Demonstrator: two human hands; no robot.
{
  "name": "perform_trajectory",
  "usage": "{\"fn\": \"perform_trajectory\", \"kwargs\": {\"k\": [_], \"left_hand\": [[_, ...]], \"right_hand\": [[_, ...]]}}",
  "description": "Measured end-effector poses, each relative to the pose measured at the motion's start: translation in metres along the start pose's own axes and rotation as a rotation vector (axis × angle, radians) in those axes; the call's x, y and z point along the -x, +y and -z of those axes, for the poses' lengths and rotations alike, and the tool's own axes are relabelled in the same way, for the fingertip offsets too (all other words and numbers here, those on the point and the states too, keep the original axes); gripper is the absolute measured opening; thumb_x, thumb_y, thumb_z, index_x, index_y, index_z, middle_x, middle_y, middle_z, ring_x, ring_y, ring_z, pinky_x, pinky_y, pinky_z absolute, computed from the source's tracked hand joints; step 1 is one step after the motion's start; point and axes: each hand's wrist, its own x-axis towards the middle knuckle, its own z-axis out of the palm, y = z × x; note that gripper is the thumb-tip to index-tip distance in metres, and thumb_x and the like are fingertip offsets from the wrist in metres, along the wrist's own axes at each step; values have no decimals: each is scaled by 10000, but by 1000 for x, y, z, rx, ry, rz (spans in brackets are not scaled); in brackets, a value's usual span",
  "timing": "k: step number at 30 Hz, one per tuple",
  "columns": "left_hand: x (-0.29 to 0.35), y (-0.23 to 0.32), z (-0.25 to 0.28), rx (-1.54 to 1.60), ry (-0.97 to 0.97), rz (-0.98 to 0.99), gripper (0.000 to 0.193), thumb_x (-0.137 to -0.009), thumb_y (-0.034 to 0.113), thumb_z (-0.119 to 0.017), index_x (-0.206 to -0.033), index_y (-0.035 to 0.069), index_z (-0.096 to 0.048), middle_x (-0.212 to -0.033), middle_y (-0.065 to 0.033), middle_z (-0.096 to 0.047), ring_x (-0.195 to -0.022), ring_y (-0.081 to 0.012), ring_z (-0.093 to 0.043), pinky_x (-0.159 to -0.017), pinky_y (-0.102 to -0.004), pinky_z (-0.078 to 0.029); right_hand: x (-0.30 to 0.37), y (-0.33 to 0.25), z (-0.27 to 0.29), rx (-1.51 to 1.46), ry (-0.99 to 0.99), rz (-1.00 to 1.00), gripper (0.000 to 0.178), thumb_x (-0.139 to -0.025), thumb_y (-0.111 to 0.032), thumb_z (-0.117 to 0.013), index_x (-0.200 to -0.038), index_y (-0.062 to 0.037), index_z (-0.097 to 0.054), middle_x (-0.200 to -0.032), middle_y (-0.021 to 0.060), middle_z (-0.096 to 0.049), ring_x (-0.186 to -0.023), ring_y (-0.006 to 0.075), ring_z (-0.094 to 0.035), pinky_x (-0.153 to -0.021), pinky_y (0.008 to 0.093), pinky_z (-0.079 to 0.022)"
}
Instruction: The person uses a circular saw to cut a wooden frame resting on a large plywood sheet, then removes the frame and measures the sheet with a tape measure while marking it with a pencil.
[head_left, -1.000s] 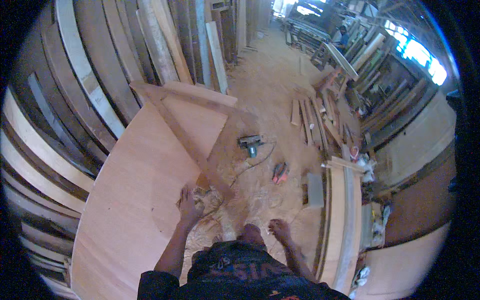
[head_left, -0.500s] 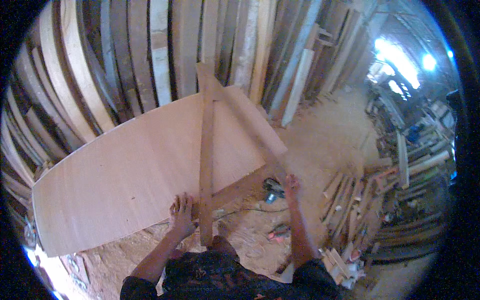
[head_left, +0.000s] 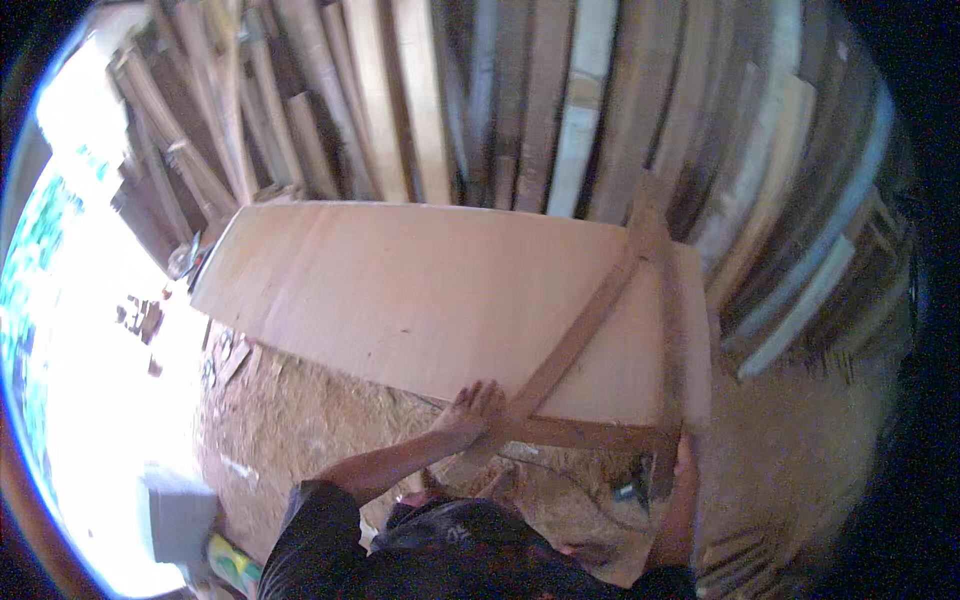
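A large wooden triangle square [head_left: 672,345], made of three brown strips, lies over the right end of a pale plywood sheet [head_left: 370,290]. Its pointed top reaches past the sheet's far edge. My left hand [head_left: 470,415] grips the square's near left corner at the sheet's near edge, fingers on top and thumb hidden. At the near right corner, my right hand [head_left: 685,462] holds the square from its outer side; blur softens those fingers. The square's bottom strip runs between my hands along the sheet's near edge.
Many boards [head_left: 545,110] lean upright behind the sheet. A dark and teal power tool [head_left: 628,490] with a cord lies on the sawdust-covered floor [head_left: 290,400] near my right hand. A grey box [head_left: 178,515] stands at the lower left, beside bright light.
My view has swung left, so the sheet and the square appear turned and shifted right. Both hands are still at the square's two near corners.
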Motion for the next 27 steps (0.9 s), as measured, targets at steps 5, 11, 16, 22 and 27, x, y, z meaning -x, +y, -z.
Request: {"fn": "perform_trajectory", "kwargs": {"k": [5,11,16,22,27], "left_hand": [[21,20,15,-75,141,5,608,-963,221,-517,-1521,11,-402,-1578,-254,-402,-1403,-431,-466,-1124,-536,-427],[30,31,7,-114,185,-1,569,-958,254,-507,-1484,42,-467,-1517,-215,-485,-1350,-407,-515,-1112,-499,-442],[26,28,2,-82,227,16,545,-955,247,-507,-1466,59,-490,-1494,-196,-503,-1338,-401,-513,-1162,-504,-392],[28,29,8,-83,192,-12,552,-951,230,-526,-1465,34,-486,-1496,-212,-498,-1344,-405,-511,-1141,-516,-414],[15,25,23,-74,160,6,575,-954,224,-535,-1474,-9,-457,-1490,-244,-492,-1343,-415,-513,-1118,-517,-430]], "right_hand": [[17,24,13,81,90,-53,834,-1017,-658,-438,-1569,-36,-372,-1526,125,-488,-1337,326,-515,-1115,495,-426],[27,34,18,64,87,-101,798,-1023,-632,-444,-1545,-30,-400,-1513,131,-504,-1329,322,-526,-1106,500,-437],[25,34,18,47,73,-131,768,-1029,-610,-450,-1526,-25,-424,-1502,137,-518,-1322,318,-535,-1099,504,-447],[19,26,25,30,30,-142,733,-1036,-584,-456,-1503,-19,-452,-1488,143,-534,-1314,314,-546,-1090,508,-458],[10,12,27,11,48,-163,704,-1041,-562,-461,-1483,-15,-476,-1477,148,-547,-1308,310,-555,-1083,512,-467]]}}
